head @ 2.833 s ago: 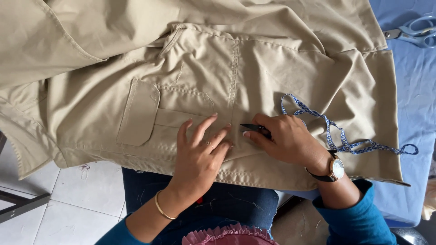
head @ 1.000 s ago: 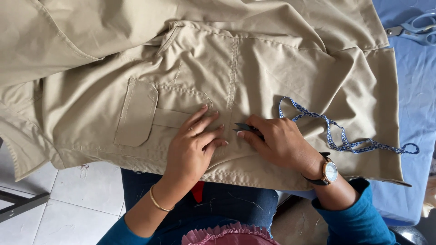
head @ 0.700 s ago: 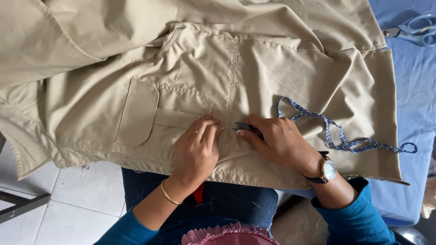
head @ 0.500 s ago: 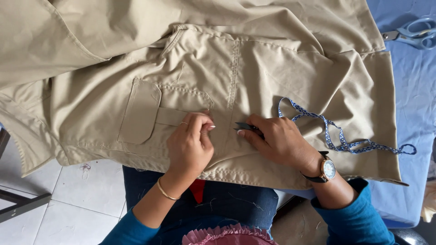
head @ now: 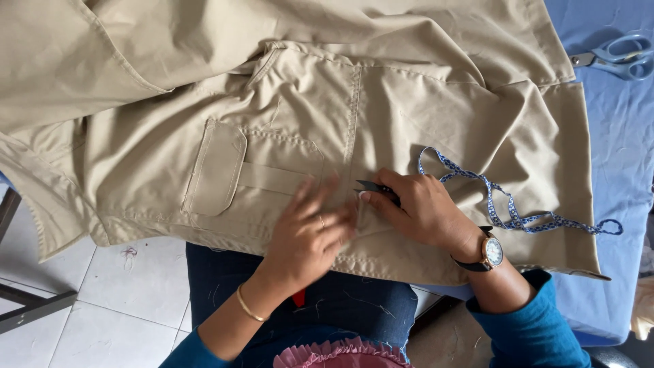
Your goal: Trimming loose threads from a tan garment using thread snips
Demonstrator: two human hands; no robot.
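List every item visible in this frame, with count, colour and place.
Garment: one, beige, spread over the table, flapped pocket at left.
Thread snips: one, dark, in the right hand's grip, on the seam.
Cord: one, blue-and-white patterned, lying on the garment at right.
Scissors: one pair, pale blue handles, top right.
Table cover: one, blue, right.
Floor tiles: white, lower left.
Left hand: flat on the fabric, blurred; ring, gold bracelet.
Right hand: wristwatch, blue sleeve.

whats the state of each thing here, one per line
khaki garment: spread flat, pocket flap closed
thread snips: held in right hand, tips on fabric
left hand: open, flat on garment, blurred
blue patterned cord: loose on garment
scissors: lying on blue cloth, untouched
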